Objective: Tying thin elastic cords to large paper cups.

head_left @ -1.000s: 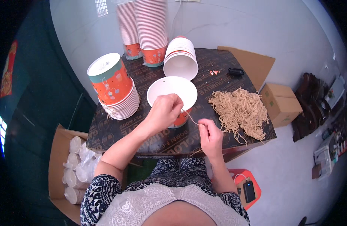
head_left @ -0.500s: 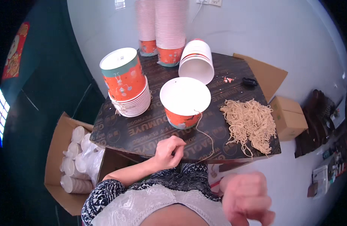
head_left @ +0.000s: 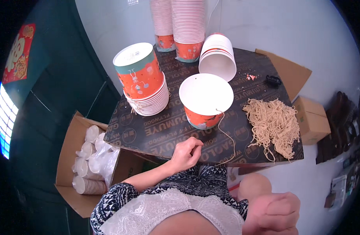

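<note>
My left hand [head_left: 186, 153] rests at the table's front edge, its fingers curled and thumb near the index finger; whatever may be in it is hidden. Low at the right, off the table, my right hand [head_left: 276, 213] makes a blurred fist, its grip unseen. Just beyond my left hand stands an upright orange paper bucket [head_left: 203, 121] with a white inside. From its rim a thin tan string [head_left: 231, 141] curves down over the table edge. A tangled heap of tan strings [head_left: 273, 127] lies on the right.
On the dark table [head_left: 156, 131], an upside-down orange bucket [head_left: 139, 78] tops nested ones. Tall bucket stacks [head_left: 188, 23] stand behind, beside buckets lying sideways [head_left: 217, 58]. A small black object [head_left: 273, 80] sits at the right. An open carton [head_left: 68, 168] holds wrapped white cups.
The whole view has shifted, so the table's things appear farther right. My right fist has dropped slightly relative to the table. My left hand stays at the edge, and the bucket has not moved.
</note>
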A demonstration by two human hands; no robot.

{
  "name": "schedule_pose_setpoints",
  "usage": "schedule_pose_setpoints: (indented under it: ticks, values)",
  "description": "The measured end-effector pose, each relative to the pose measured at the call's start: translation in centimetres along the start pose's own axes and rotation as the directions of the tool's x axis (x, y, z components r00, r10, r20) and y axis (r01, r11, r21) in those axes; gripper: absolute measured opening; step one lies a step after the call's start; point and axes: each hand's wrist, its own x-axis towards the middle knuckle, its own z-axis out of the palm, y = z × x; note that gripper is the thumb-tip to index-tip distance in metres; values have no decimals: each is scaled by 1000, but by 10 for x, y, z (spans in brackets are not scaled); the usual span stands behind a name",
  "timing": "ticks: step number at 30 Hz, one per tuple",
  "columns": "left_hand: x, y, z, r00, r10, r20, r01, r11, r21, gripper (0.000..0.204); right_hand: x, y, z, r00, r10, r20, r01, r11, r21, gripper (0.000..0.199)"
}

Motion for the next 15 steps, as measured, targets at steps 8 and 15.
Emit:
schedule_pose_setpoints:
  ticks: [8,15]
  values:
    - [5,4,3,1000,-9,29,10,1000,-21,11,25,18,13,861,-458,-220,495,854,160,53]
    - [4,2,1,1000,-15,18,15,1000,-12,11,22,10,15,938,-297,-181,332,919,214,23]
